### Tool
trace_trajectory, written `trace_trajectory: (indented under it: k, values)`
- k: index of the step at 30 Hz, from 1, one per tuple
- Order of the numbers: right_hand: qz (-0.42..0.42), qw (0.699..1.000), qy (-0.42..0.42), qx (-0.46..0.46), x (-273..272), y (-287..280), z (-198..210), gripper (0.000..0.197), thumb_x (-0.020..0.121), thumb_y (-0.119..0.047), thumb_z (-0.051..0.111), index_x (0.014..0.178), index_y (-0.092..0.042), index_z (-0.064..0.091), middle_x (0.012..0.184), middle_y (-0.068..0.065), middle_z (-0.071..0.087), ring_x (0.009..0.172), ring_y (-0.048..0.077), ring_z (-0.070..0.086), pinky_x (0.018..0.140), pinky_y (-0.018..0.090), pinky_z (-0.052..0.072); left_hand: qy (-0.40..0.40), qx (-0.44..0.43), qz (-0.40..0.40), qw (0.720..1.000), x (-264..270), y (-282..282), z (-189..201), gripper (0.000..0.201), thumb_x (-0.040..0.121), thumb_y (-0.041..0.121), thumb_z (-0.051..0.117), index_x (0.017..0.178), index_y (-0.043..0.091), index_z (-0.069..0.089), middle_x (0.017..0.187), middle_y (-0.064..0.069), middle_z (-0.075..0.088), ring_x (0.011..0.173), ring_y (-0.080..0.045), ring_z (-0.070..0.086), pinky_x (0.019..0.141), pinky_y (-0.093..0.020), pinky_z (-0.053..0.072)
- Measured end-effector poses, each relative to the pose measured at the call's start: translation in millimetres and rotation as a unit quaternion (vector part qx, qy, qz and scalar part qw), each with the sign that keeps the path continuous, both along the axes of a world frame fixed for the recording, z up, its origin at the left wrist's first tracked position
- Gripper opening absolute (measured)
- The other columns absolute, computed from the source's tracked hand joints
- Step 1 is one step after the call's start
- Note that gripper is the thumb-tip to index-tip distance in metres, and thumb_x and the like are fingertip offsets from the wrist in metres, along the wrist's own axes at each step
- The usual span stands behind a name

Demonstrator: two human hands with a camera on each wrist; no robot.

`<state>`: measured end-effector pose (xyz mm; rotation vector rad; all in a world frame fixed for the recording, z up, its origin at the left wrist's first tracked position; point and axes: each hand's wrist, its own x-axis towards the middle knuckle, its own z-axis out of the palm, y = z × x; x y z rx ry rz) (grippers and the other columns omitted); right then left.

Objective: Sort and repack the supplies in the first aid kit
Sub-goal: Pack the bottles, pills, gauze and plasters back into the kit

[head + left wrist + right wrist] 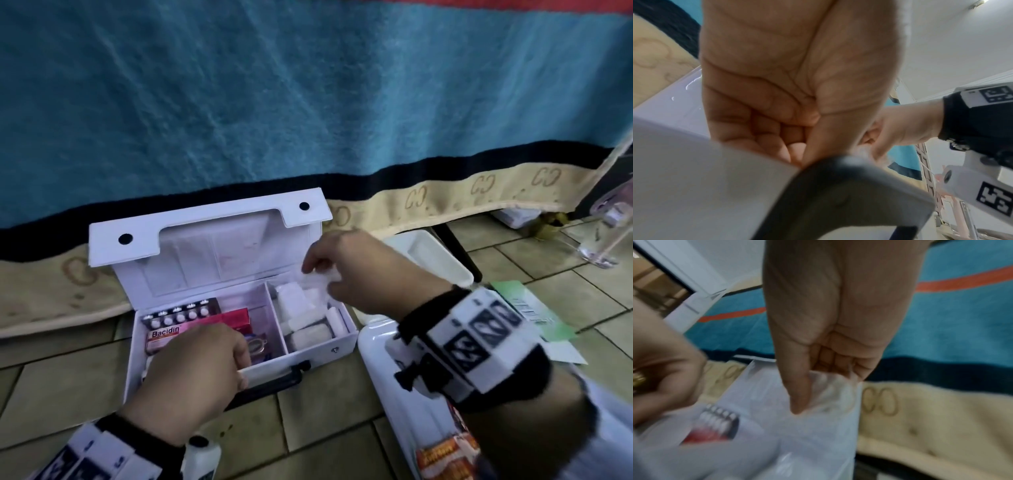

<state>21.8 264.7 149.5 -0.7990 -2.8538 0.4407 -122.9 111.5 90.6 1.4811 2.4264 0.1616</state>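
The white first aid kit (pixel 212 260) stands open on the tiled floor with its lid raised. Its left compartment holds a blister pack (pixel 181 313), a red box (pixel 233 320), a Bacidin box (pixel 161 337) and a small round gold-rimmed item (pixel 258 346). White gauze rolls and pads (pixel 308 334) fill the right compartment. Over that compartment my right hand (pixel 322 277) pinches a clear packet of white wadding (pixel 317 284), also blurred in the right wrist view (pixel 832 394). My left hand (pixel 239 366) grips the kit's front wall above the black handle (pixel 838 194), fingers curled inside.
A white tray (pixel 376 359) lies right of the kit with an orange packet (pixel 445 459) on it. Behind it sits another white tray (pixel 435 260), with green paper (pixel 534 315) to the right. A white bottle (pixel 202 455) stands near my left wrist. A teal blanket (pixel 308 102) hangs behind.
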Motion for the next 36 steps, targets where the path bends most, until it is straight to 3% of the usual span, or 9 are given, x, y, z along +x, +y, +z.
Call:
trace_trajectory:
  k: [4, 8, 12, 18, 22, 26, 29, 34, 36]
  values:
    - [0.026, 0.989, -0.084, 0.116, -33, -7, -25, 0.044, 0.083, 0.002, 0.045, 0.115, -0.024, 0.061, 0.118, -0.002, 0.061, 0.115, 0.022, 0.048, 0.092, 0.032, 0.036, -0.009, -0.002, -0.006, 1.0, -2, 2, 0, 0.025, 0.073, 0.027, 0.073, 0.056, 0.033, 0.055, 0.072, 0.007, 0.062, 0.081, -0.01, 0.063, 0.063, -0.022, 0.04]
    - [0.007, 0.987, -0.125, 0.1, -46, -16, -33, 0.034, 0.084, 0.007, 0.042, 0.111, -0.006, 0.059, 0.114, 0.012, 0.054, 0.105, 0.032, 0.054, 0.078, 0.037, 0.045, -0.003, 0.001, -0.008, 1.0, -3, 2, -1, 0.026, 0.073, 0.028, 0.072, 0.055, 0.033, 0.054, 0.069, 0.009, 0.06, 0.081, -0.009, 0.062, 0.063, -0.021, 0.04]
    - [0.032, 0.975, -0.205, 0.079, -47, -20, -43, 0.034, 0.087, 0.005, 0.043, 0.117, -0.003, 0.057, 0.12, 0.015, 0.053, 0.112, 0.033, 0.053, 0.093, 0.039, 0.046, -0.002, 0.001, -0.005, 1.0, -3, 2, -2, 0.027, 0.07, 0.03, 0.076, 0.054, 0.034, 0.055, 0.064, 0.008, 0.058, 0.081, -0.008, 0.062, 0.064, -0.021, 0.041]
    - [0.009, 0.986, -0.155, 0.053, -27, -29, -33, 0.048, 0.086, 0.0, 0.042, 0.13, -0.015, 0.052, 0.127, 0.008, 0.057, 0.119, 0.027, 0.05, 0.095, 0.037, 0.045, -0.016, -0.002, -0.001, 1.0, -4, 3, -1, 0.027, 0.069, 0.029, 0.077, 0.053, 0.033, 0.056, 0.064, 0.009, 0.059, 0.076, -0.009, 0.062, 0.062, -0.021, 0.04]
    - [-0.07, 0.997, 0.01, 0.028, 11, -45, -23, 0.039, 0.089, -0.014, 0.048, 0.126, -0.026, 0.054, 0.125, -0.002, 0.06, 0.116, 0.019, 0.052, 0.1, 0.032, 0.037, -0.014, 0.012, -0.002, 1.0, -2, -1, -1, 0.025, 0.07, 0.029, 0.077, 0.055, 0.034, 0.057, 0.07, 0.008, 0.065, 0.07, -0.009, 0.062, 0.064, -0.022, 0.048]
    - [-0.194, 0.978, 0.079, 0.007, 70, -49, -22, 0.028, 0.086, -0.018, 0.053, 0.11, -0.026, 0.065, 0.107, -0.007, 0.068, 0.099, 0.014, 0.059, 0.093, 0.031, 0.044, 0.004, -0.012, -0.023, 1.0, -3, 1, 5, 0.026, 0.072, 0.03, 0.072, 0.053, 0.038, 0.056, 0.069, 0.009, 0.063, 0.066, -0.003, 0.058, 0.057, -0.021, 0.041]
    - [-0.3, 0.951, 0.068, 0.009, 123, -42, -31, 0.023, 0.084, -0.02, 0.057, 0.103, -0.027, 0.067, 0.1, -0.01, 0.068, 0.08, 0.008, 0.055, 0.079, 0.024, 0.042, 0.011, -0.022, -0.03, 0.999, 1, 3, 7, 0.028, 0.071, 0.033, 0.072, 0.052, 0.041, 0.053, 0.072, 0.012, 0.062, 0.07, -0.001, 0.057, 0.062, -0.021, 0.042]
    - [-0.448, 0.894, -0.021, 0.008, 206, -12, -49, 0.03, 0.085, -0.03, 0.057, 0.114, -0.021, 0.061, 0.111, 0.002, 0.062, 0.098, 0.023, 0.06, 0.079, 0.03, 0.049, 0.012, 0.104, -0.028, 0.994, 33, 0, 13, 0.056, 0.043, 0.019, 0.093, 0.069, 0.04, 0.049, 0.067, 0.004, 0.054, 0.064, -0.026, 0.058, 0.064, -0.034, 0.049]
    - [-0.459, 0.887, -0.052, -0.023, 227, 4, -55, 0.043, 0.084, -0.033, 0.061, 0.124, -0.018, 0.054, 0.122, 0.007, 0.057, 0.105, 0.026, 0.058, 0.084, 0.032, 0.048, 0.004, 0.138, -0.052, 0.989, 62, 5, 23, 0.048, 0.051, 0.021, 0.091, 0.08, 0.036, 0.056, 0.071, 0.008, 0.055, 0.067, -0.024, 0.059, 0.066, -0.035, 0.049]
